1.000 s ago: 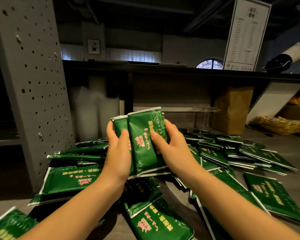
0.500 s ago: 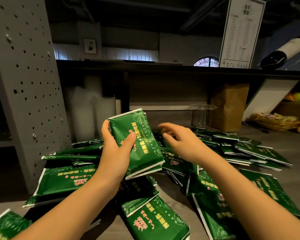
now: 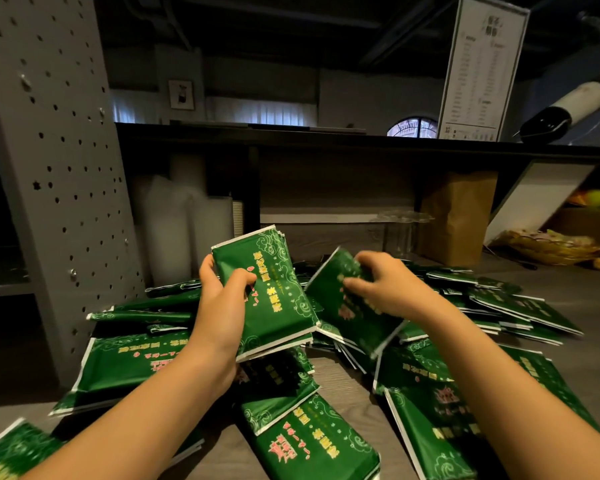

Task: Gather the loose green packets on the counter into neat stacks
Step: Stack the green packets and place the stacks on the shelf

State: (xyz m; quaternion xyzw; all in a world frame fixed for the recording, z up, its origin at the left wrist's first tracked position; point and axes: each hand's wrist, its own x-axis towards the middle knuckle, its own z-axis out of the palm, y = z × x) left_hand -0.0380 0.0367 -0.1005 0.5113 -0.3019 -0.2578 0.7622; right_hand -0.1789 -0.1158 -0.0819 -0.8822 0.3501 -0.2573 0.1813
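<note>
"Green printed foil packets, flat with white edges: where is the small stack (image 3: pixel 274 292) of them?" the first one asks.

"In the left hand (image 3: pixel 222 306), held above the grey wood-grain counter (image 3: pixel 343 386). The thumb lies curled on the front face and the other fingers go behind the far-left edge. So this hand grips the stack, which is tilted with its top toward 11 o'clock."

"And the right hand (image 3: pixel 385 289)?"

"It grips a single green packet (image 3: pixel 347 313) at 3 o'clock from the stack, just beside it. The fingertips curl over the upper edge of the packet. This packet is blurred, and I cannot tell if it touches the stack."

"The others?"

"Many loose green packets (image 3: pixel 520 303) lie spread on the counter around the hands, from 3 o'clock through 6 to 9 o'clock, some overlapping. A grey perforated metal panel (image 3: pixel 59 168) stands at 9 o'clock."

"What differs from half a second ago?"

"Then the right hand was open and empty, reaching over the pile. Now it holds a packet lifted from the pile. The left hand keeps the same stack."
</note>
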